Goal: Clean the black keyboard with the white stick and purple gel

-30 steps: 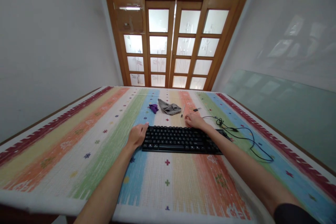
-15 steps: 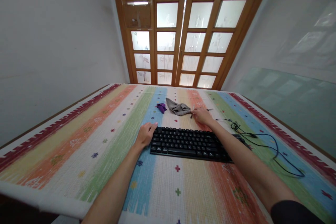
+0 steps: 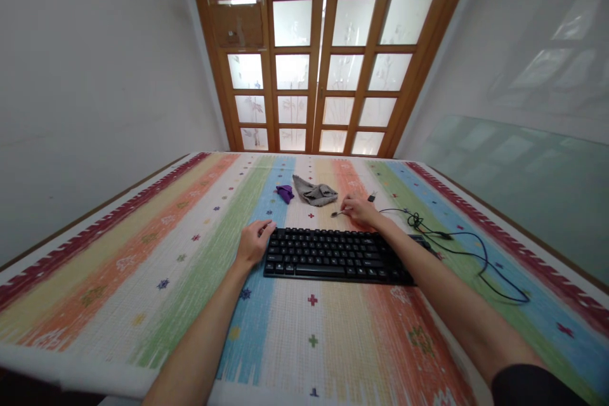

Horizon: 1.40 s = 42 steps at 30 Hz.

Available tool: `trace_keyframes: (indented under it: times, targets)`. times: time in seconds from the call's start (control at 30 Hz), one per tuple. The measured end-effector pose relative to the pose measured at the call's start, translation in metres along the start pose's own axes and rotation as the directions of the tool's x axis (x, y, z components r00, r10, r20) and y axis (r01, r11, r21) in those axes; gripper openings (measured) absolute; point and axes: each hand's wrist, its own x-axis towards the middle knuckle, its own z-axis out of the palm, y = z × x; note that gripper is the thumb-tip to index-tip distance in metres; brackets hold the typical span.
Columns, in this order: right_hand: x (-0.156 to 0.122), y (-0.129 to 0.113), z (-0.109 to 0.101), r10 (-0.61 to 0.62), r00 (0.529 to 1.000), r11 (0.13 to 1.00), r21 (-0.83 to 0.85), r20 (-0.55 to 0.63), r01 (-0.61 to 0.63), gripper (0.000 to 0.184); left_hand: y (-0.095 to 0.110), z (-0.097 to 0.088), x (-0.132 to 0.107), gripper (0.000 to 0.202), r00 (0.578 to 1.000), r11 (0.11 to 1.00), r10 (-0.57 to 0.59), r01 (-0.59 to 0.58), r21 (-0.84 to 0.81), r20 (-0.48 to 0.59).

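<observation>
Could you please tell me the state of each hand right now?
Left hand: at the upper left corner of the keyboard; whether its grip is closed cannot be told.
Right hand: closed, holding a thin dark-tipped tool.

The keyboard [image 3: 314,260] lies on the tabletop [image 3: 114,279], the left hand [image 3: 255,242] at its left end. Behind it, left to right — small cloth [image 3: 285,193], larger cloth [image 3: 316,193], right hand [image 3: 358,209]. The cable [image 3: 469,234] trails off rightward; doors [image 3: 292,71] stand beyond the tabletop.
</observation>
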Motion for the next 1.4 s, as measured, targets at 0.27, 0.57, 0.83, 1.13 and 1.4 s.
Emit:
trace_keyframes:
  times: [0.27,0.57,0.83,1.13,1.4]
  targets:
    - [-0.011,-0.032,-0.017,-0.013,0.999,1.000,0.007,-0.045,0.013,0.010,-0.002,-0.002,-0.002,0.050,1.000,0.999,-0.028,0.028,-0.022,-0.013]
    - [-0.019,-0.089,-0.053,-0.062,0.996,0.997,0.038,-0.067,0.064,0.012,0.004,-0.006,-0.005,0.053,0.998,0.997,-0.057,0.057,-0.059,-0.008]
    - [-0.028,-0.151,-0.047,-0.200,0.979,0.961,0.205,0.044,0.187,0.028,0.001,-0.005,-0.003,0.069,0.992,0.976,-0.129,0.129,-0.177,0.014]
    - [-0.004,-0.189,-0.034,-0.152,0.984,0.976,0.174,0.094,0.134,0.031,0.004,-0.004,-0.001,0.078,0.980,0.965,-0.197,0.194,-0.176,0.005]
    - [0.017,-0.206,-0.035,-0.154,0.981,0.977,0.164,0.118,0.134,0.026,0.001,-0.004,-0.001,0.065,0.993,0.990,-0.115,0.116,-0.077,0.008]
